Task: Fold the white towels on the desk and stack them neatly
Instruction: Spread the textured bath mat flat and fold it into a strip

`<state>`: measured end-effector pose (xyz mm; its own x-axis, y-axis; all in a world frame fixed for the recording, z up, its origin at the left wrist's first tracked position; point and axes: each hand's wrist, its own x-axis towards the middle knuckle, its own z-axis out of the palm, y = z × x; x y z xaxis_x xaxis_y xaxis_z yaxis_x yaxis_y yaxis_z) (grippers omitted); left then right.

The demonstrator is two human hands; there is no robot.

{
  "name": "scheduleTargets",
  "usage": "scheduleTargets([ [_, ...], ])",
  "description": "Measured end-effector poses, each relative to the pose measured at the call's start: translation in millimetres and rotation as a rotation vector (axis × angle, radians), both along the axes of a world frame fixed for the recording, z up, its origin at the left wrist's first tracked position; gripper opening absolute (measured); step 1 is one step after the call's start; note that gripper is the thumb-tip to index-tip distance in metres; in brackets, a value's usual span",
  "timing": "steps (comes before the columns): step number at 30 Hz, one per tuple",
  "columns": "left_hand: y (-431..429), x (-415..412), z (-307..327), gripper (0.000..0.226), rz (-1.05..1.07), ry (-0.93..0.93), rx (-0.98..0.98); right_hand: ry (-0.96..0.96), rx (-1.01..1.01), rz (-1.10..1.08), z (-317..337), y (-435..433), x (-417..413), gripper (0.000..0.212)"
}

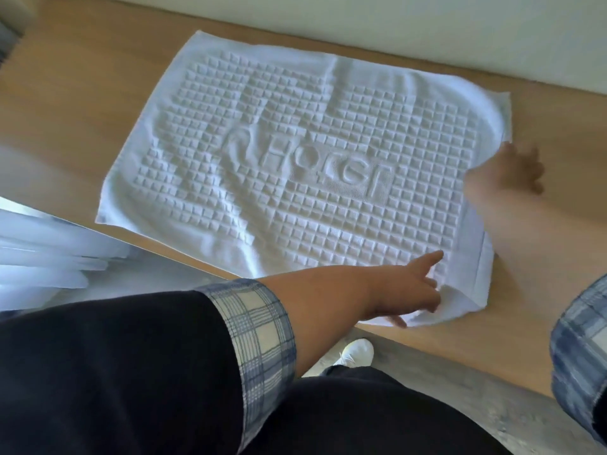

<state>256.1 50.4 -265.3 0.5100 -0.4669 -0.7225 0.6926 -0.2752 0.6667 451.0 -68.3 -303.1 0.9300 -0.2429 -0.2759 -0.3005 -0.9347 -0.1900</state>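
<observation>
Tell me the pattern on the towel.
The white towel has a raised grid of small squares around embossed lettering; best seen in the head view.

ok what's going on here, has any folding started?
Not yet. One white waffle-textured towel lies spread flat on the light wooden desk, embossed lettering facing up, with no fold in it. The person's left hand reaches across and holds the towel's near right corner, thumb tucked under the edge. The right hand is at the far end of that same right edge, too blurred to tell its grip. It looks like the set-up for a first fold.
</observation>
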Motion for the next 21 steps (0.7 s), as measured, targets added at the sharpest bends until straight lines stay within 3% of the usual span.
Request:
scheduleTargets([
  [2,8.3,-2.5,0.7,0.072,-0.047,0.076,-0.06,-0.028,0.057,0.229,4.7,44.8,-14.6,0.062],
  [3,17.2,-3.3,0.4,0.064,-0.076,0.013,-0.003,-0.03,0.082,0.357,6.9,73.4,-24.1,0.063],
  [8,131.9,-22.3,-9.3,0.036,0.032,-0.673,0.614,0.046,0.275,0.768,3.2,212.4,-94.1,0.058],
  [11,230.0,-53.4,-39.5,0.039,-0.067,-0.981,0.936,0.007,0.407,0.835,-9.0,280.7,-127.9,0.049],
  [13,292.0,-76.4,-64.4,0.061,-0.113,-0.816,1.118,0.003,0.375,0.894,-20.8,316.3,-138.0,0.048],
  [15,344.4,-96.3,-85.9,0.073,-0.158,-0.59,1.22,0.047,0.204,0.99,-35.9,336.5,-145.4,0.054],
  [17,381.5,-110.7,-97.0,0.075,-0.165,-0.527,1.252,0.084,0.073,1.049,-47.5,340.5,-151.2,0.061],
  [21,408.6,-122.8,-97.8,0.078,-0.039,-0.453,1.265,0.077,0.017,1.034,-51.0,340.2,-155.7,0.07],
])
